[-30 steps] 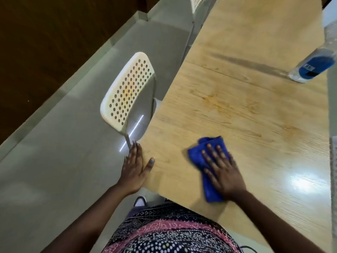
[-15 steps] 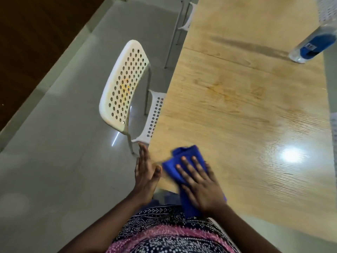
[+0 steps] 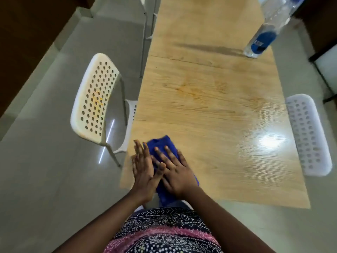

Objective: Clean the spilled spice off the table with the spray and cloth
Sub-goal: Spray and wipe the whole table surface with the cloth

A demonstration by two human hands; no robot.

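Spice residue shows as a faint orange smear [image 3: 184,90] on the long light-wood laminate table [image 3: 228,143], well beyond the fingertips and toward the far end. Past it, near the far right edge, stands a clear plastic spray bottle with a blue label [image 3: 262,41], its top cut off by the frame. A white perforated plastic chair [image 3: 94,105], flecked orange on its backrest, stands to the left of the hands, and a second one [image 3: 308,134] is on the right. At the near left corner lies the folded blue microfibre cloth [image 3: 162,147]. The right hand [image 3: 175,170] presses it flat with fingers straight and spread. The left hand [image 3: 142,167] is held on edge just beside the cloth at the table's rim, fingers straight, grasping nothing.

The sweep likely aims to push crumbs into that left palm; it should stay below the rim, cupped, while the cloth moves with even pressure. Motion blur hides any loose spice near the cloth, and whether the palm has caught anything cannot be told.
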